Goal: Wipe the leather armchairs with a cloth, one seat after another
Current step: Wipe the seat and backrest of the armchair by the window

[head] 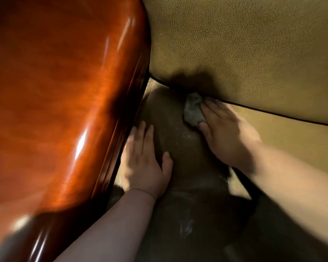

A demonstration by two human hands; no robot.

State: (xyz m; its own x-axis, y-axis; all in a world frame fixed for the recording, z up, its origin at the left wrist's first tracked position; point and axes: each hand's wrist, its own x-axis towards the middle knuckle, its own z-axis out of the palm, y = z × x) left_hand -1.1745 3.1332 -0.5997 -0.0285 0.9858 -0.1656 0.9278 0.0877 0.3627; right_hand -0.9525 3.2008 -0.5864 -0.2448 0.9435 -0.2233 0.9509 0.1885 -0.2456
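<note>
Where cushions meet: two hands, one apparently grey cloth (193, 110)

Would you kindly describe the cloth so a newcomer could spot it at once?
Start at the glossy reddish wooden armrest, then move right onto the tan leather seat. Where seat meets backrest, the right hand presses a crumpled grey cloth, the only grey, soft thing there.

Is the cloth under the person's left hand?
No, the grey cloth lies under the fingers of the right hand, while the left hand rests flat and bare on the leather seat.
</note>
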